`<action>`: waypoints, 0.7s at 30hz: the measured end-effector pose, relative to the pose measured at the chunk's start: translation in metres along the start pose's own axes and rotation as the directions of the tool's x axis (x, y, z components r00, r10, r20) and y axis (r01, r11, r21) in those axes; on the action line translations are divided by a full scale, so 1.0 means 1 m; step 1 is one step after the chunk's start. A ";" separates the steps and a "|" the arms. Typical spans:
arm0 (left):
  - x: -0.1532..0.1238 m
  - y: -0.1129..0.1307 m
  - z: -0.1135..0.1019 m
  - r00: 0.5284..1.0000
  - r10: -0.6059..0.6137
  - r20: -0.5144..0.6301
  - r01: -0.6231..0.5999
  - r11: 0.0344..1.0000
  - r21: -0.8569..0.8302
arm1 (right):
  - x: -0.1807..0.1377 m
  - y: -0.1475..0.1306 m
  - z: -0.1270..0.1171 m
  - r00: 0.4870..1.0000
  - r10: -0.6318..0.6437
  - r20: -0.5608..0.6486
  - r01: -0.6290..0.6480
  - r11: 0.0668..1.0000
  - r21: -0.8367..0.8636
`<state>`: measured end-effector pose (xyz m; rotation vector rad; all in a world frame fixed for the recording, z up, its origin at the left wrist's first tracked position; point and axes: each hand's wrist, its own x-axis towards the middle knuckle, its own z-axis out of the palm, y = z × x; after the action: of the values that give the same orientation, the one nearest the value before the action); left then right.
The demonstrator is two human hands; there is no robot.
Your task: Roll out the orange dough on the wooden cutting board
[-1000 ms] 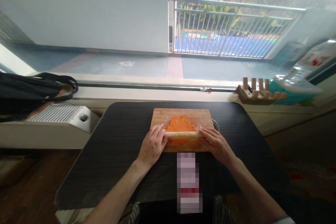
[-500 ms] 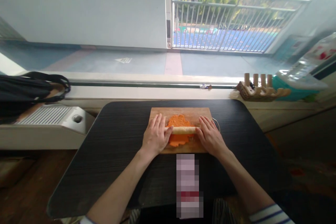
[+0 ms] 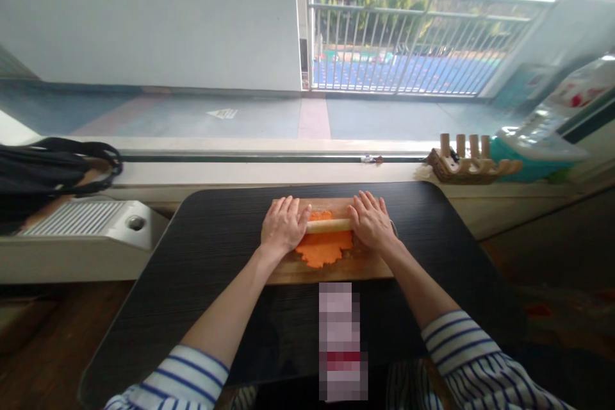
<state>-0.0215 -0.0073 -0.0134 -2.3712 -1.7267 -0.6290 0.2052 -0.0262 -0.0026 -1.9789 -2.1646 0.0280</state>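
Rolling with flat palms suits this stretch: your left hand (image 3: 283,225) and right hand (image 3: 371,225) each lie open over one end of the rolling pin (image 3: 329,225), which runs left to right between them. Neither hand is clamped on it. The fingers (image 3: 288,206) are stretched out, close together and pointing away from you.

The orange dough (image 3: 324,248) sits on the wooden cutting board (image 3: 298,274) in the middle of the black table (image 3: 202,250). Most of the dough shows on the near side of the pin, and a small strip shows beyond it between your hands. Its near edge looks ragged and lobed.

- **Pressure:** press down evenly through both heels of your hands. If one side leans harder, the sheet will likely come out thicker on the other.
- **Hand position:** rest your palms on the bare ends of the pin and off the dough, so that nothing sticks to your skin.
- **Far edge:** the pin is close to the far edge of the board, so ease off there rather than pushing the dough over the edge.
- **Near edge:** go lighter over the ragged part, as thin lobes probably tear first.
- **Board:** the tabletop looks smooth, so the board may slide if you shove forward instead of pressing down.

The wooden rack (image 3: 468,165) on the sill at far right and the black bag (image 3: 43,170) at far left are well apart from your hands.
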 end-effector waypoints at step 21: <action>-0.031 0.009 -0.011 1.000 0.024 0.001 -0.024 0.999 -0.025 | -0.038 0.001 0.000 0.997 -0.073 -0.023 0.073 0.997 -0.021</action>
<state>-0.0232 -0.0413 -0.0148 -2.4058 -1.6978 -0.6493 0.2091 -0.0634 -0.0080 -1.8995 -2.2290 -0.0289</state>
